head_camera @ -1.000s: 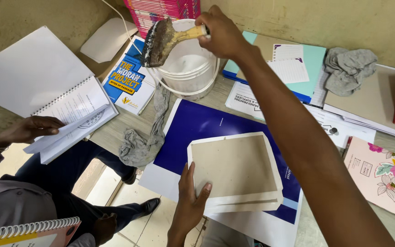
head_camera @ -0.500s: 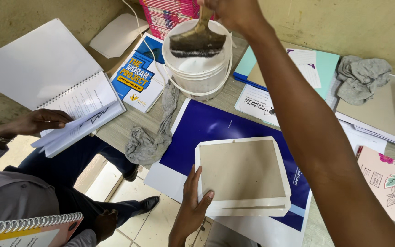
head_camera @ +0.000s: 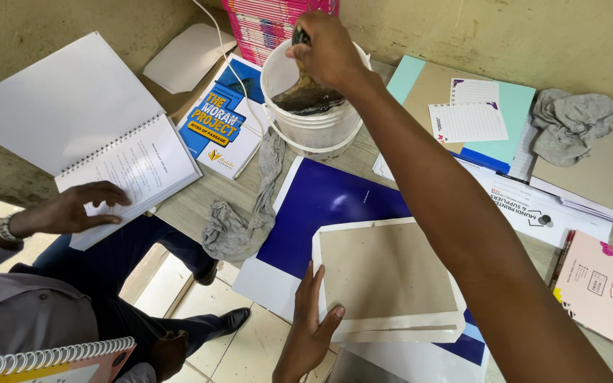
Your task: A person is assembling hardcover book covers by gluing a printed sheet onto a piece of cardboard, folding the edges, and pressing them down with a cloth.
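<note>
Since the earlier frame the right hand [head_camera: 328, 53] has been carrying the wide, dark-bristled paint brush [head_camera: 306, 96] from above the rim down into the white plastic bucket [head_camera: 313, 128]; its fingers are now wrapping closed around the handle while the bristles are resting inside. Just in front of the bucket, a brown cardboard panel edged with white paper [head_camera: 388, 280] is lying flat on a dark blue sheet [head_camera: 321, 202]. The left hand [head_camera: 311, 323] is pressing on the panel's near left edge, fingers spread and flat. A crumpled grey rag [head_camera: 239, 220] is trailing from the bucket's left side. Further left of the bucket, another person's hand [head_camera: 83, 207] is resting on an open white spiral-bound notebook [head_camera: 86, 135].
</note>
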